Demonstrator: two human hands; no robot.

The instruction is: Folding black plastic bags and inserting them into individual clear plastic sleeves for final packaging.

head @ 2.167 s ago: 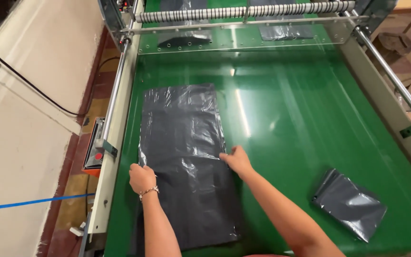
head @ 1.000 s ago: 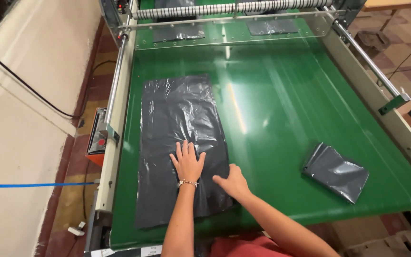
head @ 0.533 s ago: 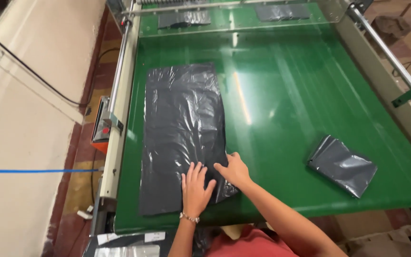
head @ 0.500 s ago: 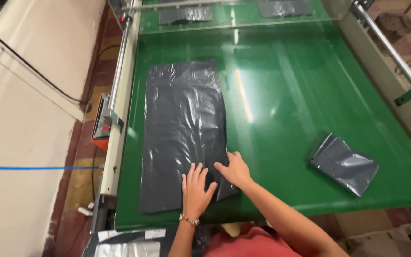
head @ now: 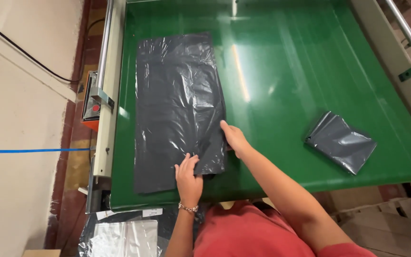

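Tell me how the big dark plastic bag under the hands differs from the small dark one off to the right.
The large bag lies spread out flat and long; the small bag is folded into a compact packet. The large bag lies square to the green table; the small bag sits askew. The left hand and right hand press the large bag; nothing touches the small bag. Both are glossy dark grey plastic.

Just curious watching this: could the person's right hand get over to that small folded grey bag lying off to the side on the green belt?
Probably yes. The right hand rests at the large black bag's edge, and only bare green belt lies between it and the folded grey bag.
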